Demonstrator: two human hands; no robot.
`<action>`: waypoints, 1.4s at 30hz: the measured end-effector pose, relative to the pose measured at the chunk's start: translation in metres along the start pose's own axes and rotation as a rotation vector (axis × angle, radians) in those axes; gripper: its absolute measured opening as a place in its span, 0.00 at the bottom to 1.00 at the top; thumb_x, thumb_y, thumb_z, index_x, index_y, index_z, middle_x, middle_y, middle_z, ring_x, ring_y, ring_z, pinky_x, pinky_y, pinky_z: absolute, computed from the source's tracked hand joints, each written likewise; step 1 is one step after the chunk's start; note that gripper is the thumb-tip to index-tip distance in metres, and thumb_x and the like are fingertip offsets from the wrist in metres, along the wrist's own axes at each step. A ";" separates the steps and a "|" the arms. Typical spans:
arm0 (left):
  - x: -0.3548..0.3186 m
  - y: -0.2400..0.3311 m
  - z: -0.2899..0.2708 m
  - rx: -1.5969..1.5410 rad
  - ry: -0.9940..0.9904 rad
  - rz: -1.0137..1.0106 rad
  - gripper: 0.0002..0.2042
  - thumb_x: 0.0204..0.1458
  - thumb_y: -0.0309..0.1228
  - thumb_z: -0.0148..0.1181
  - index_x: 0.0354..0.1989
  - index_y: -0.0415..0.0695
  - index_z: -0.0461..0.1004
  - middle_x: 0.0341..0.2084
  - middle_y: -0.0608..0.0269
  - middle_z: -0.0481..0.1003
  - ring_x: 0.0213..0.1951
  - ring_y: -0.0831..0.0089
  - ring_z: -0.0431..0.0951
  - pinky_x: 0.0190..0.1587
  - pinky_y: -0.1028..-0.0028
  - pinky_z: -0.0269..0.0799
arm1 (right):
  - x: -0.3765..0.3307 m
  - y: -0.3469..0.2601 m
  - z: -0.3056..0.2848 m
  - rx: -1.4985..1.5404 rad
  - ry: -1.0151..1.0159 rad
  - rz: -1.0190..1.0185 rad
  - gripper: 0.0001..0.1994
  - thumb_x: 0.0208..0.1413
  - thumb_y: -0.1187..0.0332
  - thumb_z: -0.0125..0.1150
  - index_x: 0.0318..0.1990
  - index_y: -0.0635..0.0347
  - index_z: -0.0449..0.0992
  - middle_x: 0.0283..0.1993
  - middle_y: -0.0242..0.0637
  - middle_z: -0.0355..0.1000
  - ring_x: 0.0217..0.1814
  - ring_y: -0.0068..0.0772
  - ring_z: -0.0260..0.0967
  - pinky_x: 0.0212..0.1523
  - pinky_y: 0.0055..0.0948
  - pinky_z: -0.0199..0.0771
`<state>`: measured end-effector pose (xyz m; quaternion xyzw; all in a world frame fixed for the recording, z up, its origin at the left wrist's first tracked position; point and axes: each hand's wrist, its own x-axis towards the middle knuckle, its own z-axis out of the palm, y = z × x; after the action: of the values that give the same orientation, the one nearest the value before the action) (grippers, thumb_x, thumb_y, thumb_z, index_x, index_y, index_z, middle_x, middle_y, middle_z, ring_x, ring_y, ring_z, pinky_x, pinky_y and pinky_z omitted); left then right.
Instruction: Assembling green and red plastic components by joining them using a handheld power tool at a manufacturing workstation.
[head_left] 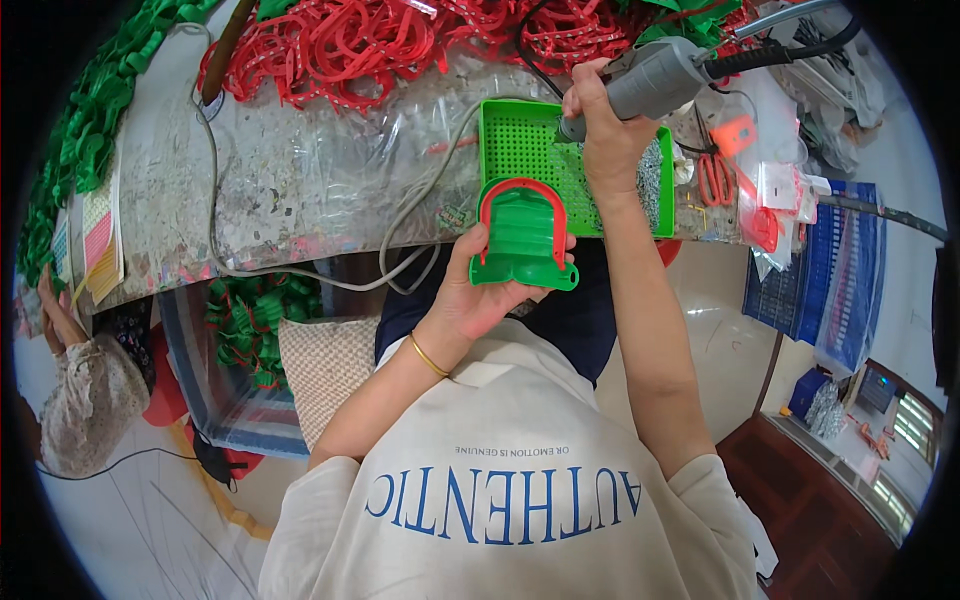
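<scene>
My left hand holds a green plastic part by its lower edge, over the table's near edge. A red arched strip runs along the part's top and sides. My right hand is wrapped round a grey power screwdriver, with a black cable at its rear. The tool's front end points left, over a bright green perforated basket, above and apart from the green part. Small silvery screws lie in the basket's right side.
Red strips are heaped at the back of the table. A grey cable loops across the tabletop. Red-handled scissors lie right of the basket. Green parts fill a bin at lower left. Another person's sleeve shows far left.
</scene>
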<state>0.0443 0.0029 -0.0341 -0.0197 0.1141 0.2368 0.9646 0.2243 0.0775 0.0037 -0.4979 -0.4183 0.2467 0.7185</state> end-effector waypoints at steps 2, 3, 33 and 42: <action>0.000 0.000 -0.001 0.020 0.018 -0.004 0.39 0.48 0.55 0.57 0.62 0.39 0.56 0.55 0.38 0.63 0.53 0.50 0.69 0.55 0.57 0.68 | 0.000 0.004 -0.003 -0.002 -0.001 -0.010 0.05 0.52 0.77 0.61 0.34 0.63 0.70 0.22 0.31 0.67 0.20 0.22 0.64 0.23 0.24 0.66; 0.000 0.000 -0.001 0.032 0.012 -0.004 0.39 0.48 0.55 0.57 0.62 0.39 0.56 0.55 0.38 0.63 0.53 0.50 0.69 0.55 0.57 0.68 | 0.000 0.004 -0.002 0.001 -0.005 -0.021 0.06 0.52 0.77 0.61 0.35 0.63 0.70 0.22 0.31 0.67 0.21 0.22 0.64 0.23 0.24 0.66; 0.001 -0.001 0.005 0.090 -0.029 0.050 0.34 0.52 0.51 0.54 0.60 0.38 0.59 0.53 0.43 0.67 0.55 0.56 0.69 0.58 0.61 0.65 | -0.021 -0.082 0.028 0.177 -0.107 0.006 0.05 0.55 0.73 0.58 0.35 0.64 0.70 0.17 0.31 0.59 0.17 0.24 0.58 0.23 0.27 0.60; -0.001 -0.001 0.003 0.110 -0.045 0.052 0.34 0.53 0.50 0.54 0.60 0.37 0.58 0.54 0.44 0.67 0.56 0.56 0.68 0.60 0.61 0.63 | -0.025 -0.072 0.026 0.151 -0.122 -0.011 0.05 0.55 0.73 0.58 0.33 0.64 0.69 0.18 0.32 0.61 0.18 0.24 0.59 0.24 0.26 0.61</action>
<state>0.0445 0.0014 -0.0304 0.0415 0.1056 0.2554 0.9602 0.1842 0.0437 0.0655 -0.4240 -0.4441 0.3034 0.7287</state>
